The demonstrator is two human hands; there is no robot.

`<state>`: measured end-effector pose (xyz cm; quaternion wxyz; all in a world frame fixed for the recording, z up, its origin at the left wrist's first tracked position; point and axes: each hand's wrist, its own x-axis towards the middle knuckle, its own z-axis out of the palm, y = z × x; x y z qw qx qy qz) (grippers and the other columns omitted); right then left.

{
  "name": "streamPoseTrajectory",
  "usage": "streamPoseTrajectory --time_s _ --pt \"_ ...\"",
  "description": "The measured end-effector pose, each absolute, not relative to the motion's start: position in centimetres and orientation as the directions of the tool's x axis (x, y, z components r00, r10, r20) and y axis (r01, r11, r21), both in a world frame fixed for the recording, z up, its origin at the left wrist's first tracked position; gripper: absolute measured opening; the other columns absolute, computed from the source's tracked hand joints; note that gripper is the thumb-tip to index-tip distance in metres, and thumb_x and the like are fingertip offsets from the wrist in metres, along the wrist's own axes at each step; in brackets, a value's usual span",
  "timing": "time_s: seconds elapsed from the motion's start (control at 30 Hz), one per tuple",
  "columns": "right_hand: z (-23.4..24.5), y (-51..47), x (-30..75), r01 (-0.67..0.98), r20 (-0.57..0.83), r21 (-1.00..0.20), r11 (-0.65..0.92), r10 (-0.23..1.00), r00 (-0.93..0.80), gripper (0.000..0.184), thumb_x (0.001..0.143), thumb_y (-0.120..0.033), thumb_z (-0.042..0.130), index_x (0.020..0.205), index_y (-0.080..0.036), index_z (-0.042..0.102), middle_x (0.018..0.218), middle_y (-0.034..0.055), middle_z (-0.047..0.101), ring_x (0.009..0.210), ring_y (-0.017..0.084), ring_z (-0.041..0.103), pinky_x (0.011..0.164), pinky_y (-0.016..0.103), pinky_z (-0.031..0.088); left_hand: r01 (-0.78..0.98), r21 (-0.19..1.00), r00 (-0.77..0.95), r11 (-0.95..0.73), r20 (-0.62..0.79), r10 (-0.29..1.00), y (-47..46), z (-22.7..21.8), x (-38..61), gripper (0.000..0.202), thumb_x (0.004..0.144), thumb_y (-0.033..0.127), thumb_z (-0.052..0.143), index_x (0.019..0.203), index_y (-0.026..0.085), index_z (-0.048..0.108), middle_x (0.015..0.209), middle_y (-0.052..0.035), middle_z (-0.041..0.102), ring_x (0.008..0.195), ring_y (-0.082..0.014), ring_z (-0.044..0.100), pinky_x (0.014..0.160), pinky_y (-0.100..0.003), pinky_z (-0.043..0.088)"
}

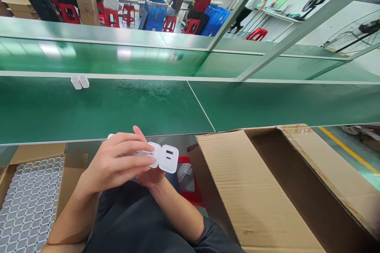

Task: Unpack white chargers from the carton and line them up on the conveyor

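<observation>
A row of small white plastic housings [169, 159] lies between my hands above my lap. The rightmost one faces up with two dark slots in its rounded-square end. My left hand [118, 162] comes over the row from the left, its fingers bent across the pieces. From below, my right hand [152, 177] supports the row, and most of its fingers are hidden behind the left hand. A bit of white shows past the left knuckles. Two similar white housings [80, 82] stand side by side on the green bench [142, 106].
At lower left, an open carton [61, 189] holds tightly packed rows of whitish rounded pieces [29, 201]. A large open cardboard box [246, 189] stands at my right. A red stool [192, 197] is partly visible between. Metal frame bars cross above the bench; people sit beyond.
</observation>
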<state>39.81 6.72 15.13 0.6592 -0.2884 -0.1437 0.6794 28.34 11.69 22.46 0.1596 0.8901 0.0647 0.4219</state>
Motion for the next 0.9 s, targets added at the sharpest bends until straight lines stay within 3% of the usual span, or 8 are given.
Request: streamPoseTrajectory --time_s 0.17,0.4,0.6,0.73,0.8,0.9 --pt "15.7 6.4 41.2 -0.903 -0.173 -0.41 -0.131 0.983 -0.064 0.045 0.071 -0.047 0.083 0.113 -0.036 0.071 0.095 -0.003 0.07 0.08 0.018 0.068 0.083 0.04 0.057 -0.152 0.405 0.602 -0.902 0.761 0.241 13.0 21.5 28.2 0.017 0.088 0.015 0.069 0.104 0.022 0.072 0.106 -0.0069 0.074 0.105 -0.0208 0.067 0.084 -0.034 0.056" --pt "14.8 6.9 41.3 -0.885 -0.15 -0.446 -0.13 0.986 -0.069 0.045 0.071 -0.04 0.083 0.115 -0.035 0.07 0.089 -0.0039 0.071 0.072 0.014 0.064 0.069 0.029 0.055 -0.183 0.429 0.589 -0.884 0.768 0.25 13.6 20.9 28.0 0.015 0.089 0.019 0.069 0.101 0.026 0.072 0.105 -0.0058 0.075 0.102 -0.021 0.069 0.083 -0.035 0.058" --pt "15.1 6.8 41.1 -0.898 -0.157 -0.425 -0.115 0.986 -0.052 0.048 0.072 -0.048 0.08 0.117 -0.035 0.069 0.107 -0.0021 0.069 0.094 0.019 0.066 0.081 0.034 0.055 -0.146 0.428 0.581 -0.892 0.767 0.273 13.6 20.6 28.7 0.018 0.087 0.017 0.071 0.104 0.023 0.071 0.109 -0.0079 0.074 0.102 -0.0202 0.069 0.083 -0.035 0.058" --pt "14.6 7.3 41.0 -0.918 -0.09 -0.382 -0.106 0.993 -0.077 0.068 0.064 -0.065 0.08 0.123 -0.035 0.067 0.115 -0.0012 0.068 0.095 0.019 0.065 0.077 0.032 0.054 -0.167 0.438 0.553 -0.883 0.783 0.284 13.7 20.0 28.6 0.02 0.087 0.023 0.072 0.106 0.023 0.071 0.108 -0.0074 0.074 0.103 -0.0211 0.069 0.095 -0.042 0.056" --pt "14.2 7.7 41.5 -0.898 -0.054 -0.432 -0.087 0.996 -0.07 0.077 0.061 -0.07 0.077 0.128 -0.034 0.063 0.116 0.0014 0.068 0.096 0.021 0.065 0.076 0.034 0.053 -0.172 0.516 0.448 -0.839 0.799 0.4 14.9 18.9 27.9 0.017 0.09 0.037 0.066 0.098 0.024 0.072 0.102 -0.0068 0.075 0.105 -0.0237 0.069 0.096 -0.046 0.056" --pt "14.0 9.3 43.6 -0.797 -0.048 -0.601 -0.059 0.998 -0.038 0.081 0.065 -0.063 0.078 0.136 -0.034 0.054 0.11 0.0034 0.07 0.094 0.023 0.065 0.077 0.037 0.052 0.119 0.704 0.202 -0.7 0.673 0.712 18.6 16.5 25.6 0.043 0.095 0.057 0.047 0.086 0.022 0.069 0.095 -0.0075 0.075 0.108 -0.0247 0.067 0.094 -0.044 0.055"
